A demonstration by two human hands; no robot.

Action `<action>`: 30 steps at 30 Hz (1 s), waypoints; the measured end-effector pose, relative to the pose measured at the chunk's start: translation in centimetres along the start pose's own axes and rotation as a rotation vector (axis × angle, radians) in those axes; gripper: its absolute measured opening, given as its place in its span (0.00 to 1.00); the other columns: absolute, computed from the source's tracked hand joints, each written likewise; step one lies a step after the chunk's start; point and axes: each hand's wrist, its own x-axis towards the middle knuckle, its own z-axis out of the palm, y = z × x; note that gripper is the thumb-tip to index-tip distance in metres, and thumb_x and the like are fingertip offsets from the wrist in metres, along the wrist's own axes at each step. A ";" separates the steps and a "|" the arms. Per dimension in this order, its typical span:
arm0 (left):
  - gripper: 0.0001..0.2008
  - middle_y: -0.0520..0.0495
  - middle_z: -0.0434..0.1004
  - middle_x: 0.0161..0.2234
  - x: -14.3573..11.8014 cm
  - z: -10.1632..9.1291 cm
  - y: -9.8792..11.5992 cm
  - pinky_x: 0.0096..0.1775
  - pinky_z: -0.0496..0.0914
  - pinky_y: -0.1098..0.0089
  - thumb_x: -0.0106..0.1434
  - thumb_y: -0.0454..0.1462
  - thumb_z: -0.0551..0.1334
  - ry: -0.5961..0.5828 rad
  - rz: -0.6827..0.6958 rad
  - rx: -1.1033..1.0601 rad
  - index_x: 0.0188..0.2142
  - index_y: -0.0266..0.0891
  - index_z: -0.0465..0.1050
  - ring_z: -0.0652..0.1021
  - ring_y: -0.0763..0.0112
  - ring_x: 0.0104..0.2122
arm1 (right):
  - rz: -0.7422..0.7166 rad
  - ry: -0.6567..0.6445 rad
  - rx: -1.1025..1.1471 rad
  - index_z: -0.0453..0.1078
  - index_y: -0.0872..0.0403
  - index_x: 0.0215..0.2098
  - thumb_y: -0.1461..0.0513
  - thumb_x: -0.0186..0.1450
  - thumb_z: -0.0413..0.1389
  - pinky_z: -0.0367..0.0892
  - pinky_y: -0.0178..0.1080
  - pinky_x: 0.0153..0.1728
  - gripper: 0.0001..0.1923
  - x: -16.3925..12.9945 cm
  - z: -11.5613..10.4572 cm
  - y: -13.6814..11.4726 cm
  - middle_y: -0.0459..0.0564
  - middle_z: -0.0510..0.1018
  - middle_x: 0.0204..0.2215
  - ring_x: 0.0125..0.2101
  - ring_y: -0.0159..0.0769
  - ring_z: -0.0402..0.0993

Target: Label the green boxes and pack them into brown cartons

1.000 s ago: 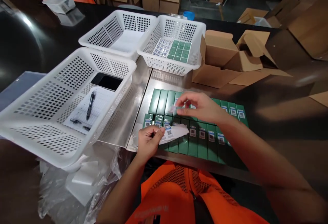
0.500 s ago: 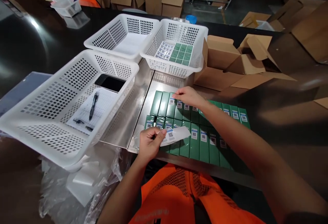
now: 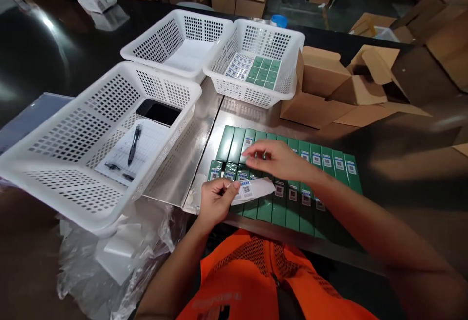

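**Over the green boxes, label strip in your left hand**

At the near edge of the steel table (image 3: pixel 190 154), your left hand (image 3: pixel 215 202) pinched the white label strip (image 3: pixel 252 189) between thumb and fingers, its free end lying out over the front row of green boxes (image 3: pixel 292 198). One blue-and-white code label showed on the strip, just beside your thumb. Your right hand (image 3: pixel 278 160) hovered just above the boxes with the fingers loosely curled and pointing left; blur at the fingertips hid whether they held a label, so I cannot tell its grip. The boxes lay side by side in two rows, most bearing a small label, while the two leftmost in the back row were bare.

To your left stood a white basket (image 3: pixel 73 193) holding a phone (image 3: pixel 158 112), a pen (image 3: pixel 133 144) and a sheet of paper. Behind the boxes sat two more baskets, the right one (image 3: pixel 256 96) carrying label sheets and green boxes, beside open cardboard cartons (image 3: pixel 329 90). Crumpled clear plastic (image 3: pixel 109 266) lay below the near basket.
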 end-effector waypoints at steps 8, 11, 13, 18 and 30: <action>0.27 0.55 0.58 0.15 0.2 -0.1 0.2 0.23 0.55 0.73 0.61 0.55 0.64 -0.016 -0.032 -0.013 0.16 0.38 0.65 0.59 0.77 0.19 | -0.248 -0.087 -0.032 0.77 0.52 0.31 0.58 0.67 0.59 0.65 0.37 0.37 0.08 -1.1 -1.1 -3.8 0.49 0.78 0.33 0.34 0.36 0.73; 0.28 0.55 0.57 0.16 0.2 0.0 0.1 0.23 0.55 0.73 0.60 0.55 0.64 -0.009 -0.038 -0.007 0.16 0.38 0.63 0.59 0.77 0.19 | -0.067 0.045 0.048 0.77 0.53 0.30 0.54 0.63 0.62 0.63 0.37 0.32 0.11 2.9 -2.2 -1.9 0.48 0.77 0.30 0.30 0.35 0.70; 0.28 0.55 0.57 0.16 0.2 0.0 0.1 0.23 0.56 0.73 0.60 0.55 0.64 -0.001 -0.037 0.000 0.16 0.38 0.63 0.59 0.76 0.19 | 0.105 0.062 0.048 0.76 0.55 0.29 0.53 0.61 0.62 0.60 0.37 0.29 0.13 5.6 -2.4 0.1 0.46 0.75 0.25 0.26 0.34 0.66; 0.27 0.54 0.58 0.16 0.2 0.1 0.1 0.24 0.56 0.73 0.61 0.54 0.64 -0.004 0.000 0.003 0.16 0.38 0.63 0.60 0.76 0.19 | 0.252 0.027 -0.026 0.70 0.54 0.21 0.48 0.58 0.61 0.55 0.36 0.28 0.19 8.7 -1.3 3.7 0.42 0.64 0.18 0.24 0.32 0.60; 0.28 0.54 0.60 0.15 0.3 0.1 0.4 0.23 0.56 0.72 0.60 0.55 0.64 -0.011 -0.011 -0.001 0.15 0.38 0.65 0.61 0.76 0.19 | 0.131 0.227 -0.259 0.69 0.53 0.26 0.60 0.59 0.62 0.64 0.39 0.38 0.08 7.9 1.2 3.8 0.50 0.74 0.35 0.35 0.39 0.70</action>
